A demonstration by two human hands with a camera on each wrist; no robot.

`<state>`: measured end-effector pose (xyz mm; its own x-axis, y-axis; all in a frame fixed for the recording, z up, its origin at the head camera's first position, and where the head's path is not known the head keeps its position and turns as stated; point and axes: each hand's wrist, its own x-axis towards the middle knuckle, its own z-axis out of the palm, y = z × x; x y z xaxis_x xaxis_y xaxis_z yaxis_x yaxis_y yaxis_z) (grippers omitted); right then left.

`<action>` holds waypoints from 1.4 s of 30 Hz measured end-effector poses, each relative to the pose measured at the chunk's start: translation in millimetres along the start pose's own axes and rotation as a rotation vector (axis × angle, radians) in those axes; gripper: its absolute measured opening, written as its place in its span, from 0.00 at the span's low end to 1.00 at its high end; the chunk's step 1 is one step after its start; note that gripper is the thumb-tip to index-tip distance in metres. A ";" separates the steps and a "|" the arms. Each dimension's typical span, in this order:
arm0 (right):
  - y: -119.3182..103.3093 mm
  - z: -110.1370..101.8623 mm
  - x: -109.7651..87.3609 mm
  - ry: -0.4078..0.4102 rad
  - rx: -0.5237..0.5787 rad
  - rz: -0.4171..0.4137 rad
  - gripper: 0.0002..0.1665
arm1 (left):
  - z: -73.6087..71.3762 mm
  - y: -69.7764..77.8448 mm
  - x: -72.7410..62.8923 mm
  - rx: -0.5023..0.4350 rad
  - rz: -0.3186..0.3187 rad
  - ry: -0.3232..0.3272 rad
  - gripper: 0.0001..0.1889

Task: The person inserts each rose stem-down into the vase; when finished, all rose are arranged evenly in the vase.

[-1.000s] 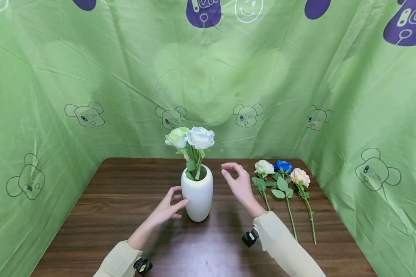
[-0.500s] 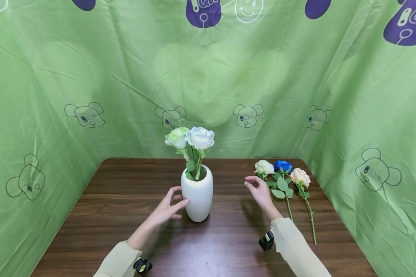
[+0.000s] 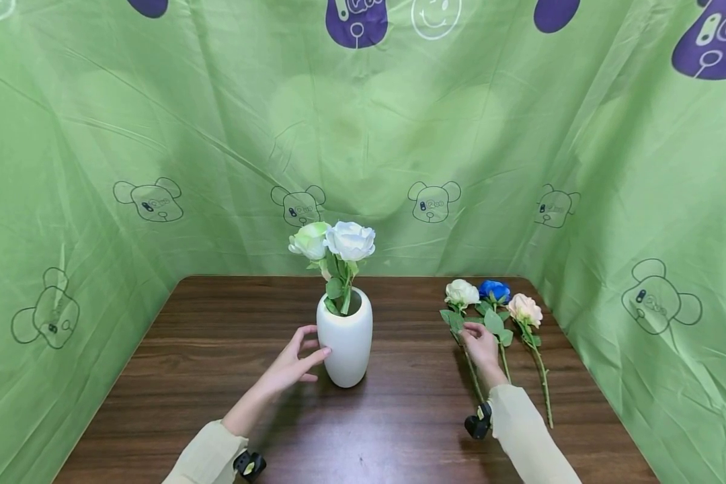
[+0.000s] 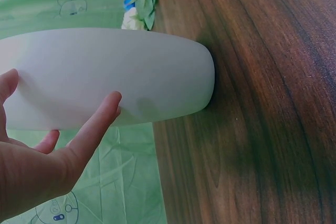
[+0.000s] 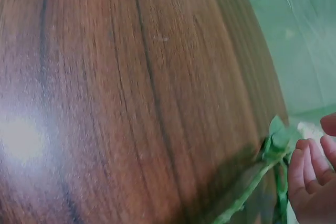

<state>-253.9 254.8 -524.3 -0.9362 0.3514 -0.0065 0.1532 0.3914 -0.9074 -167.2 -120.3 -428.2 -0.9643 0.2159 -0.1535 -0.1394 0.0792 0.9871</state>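
Observation:
A white vase (image 3: 346, 346) stands upright on the table, holding a green-tinged white rose (image 3: 310, 240) and a pale bluish-white rose (image 3: 351, 240). Against its left side rests my left hand (image 3: 293, 359), fingers spread and loosely bent; the left wrist view shows the fingertips (image 4: 113, 100) touching its wall. My right hand (image 3: 480, 346) is over the stem of a cream rose (image 3: 462, 294) lying at the right. In the right wrist view, thumb and fingers (image 5: 296, 169) stand apart beside green leaves (image 5: 278, 140); whether they touch the stem is unclear.
Beside the cream rose lie a blue rose (image 3: 494, 291) and a pale pink rose (image 3: 525, 310), blooms towards the back. The brown wooden table (image 3: 218, 336) is enclosed by a green printed curtain (image 3: 363, 134) at the back and both sides.
My right hand has moved right and a little down, from beside the vase to the cream rose's stem. The left hand, vase and flowers have stayed in place.

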 end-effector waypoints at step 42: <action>14.6 -4.5 -16.2 -0.168 0.110 0.056 0.21 | 0.5 2.4 -2.3 0.017 0.016 -0.021 0.28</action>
<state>-235.1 258.7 -535.6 -0.9681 0.2198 -0.1201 0.1800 0.2768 -0.9439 -165.2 -120.1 -425.5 -0.9614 0.2376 -0.1386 -0.1198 0.0921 0.9885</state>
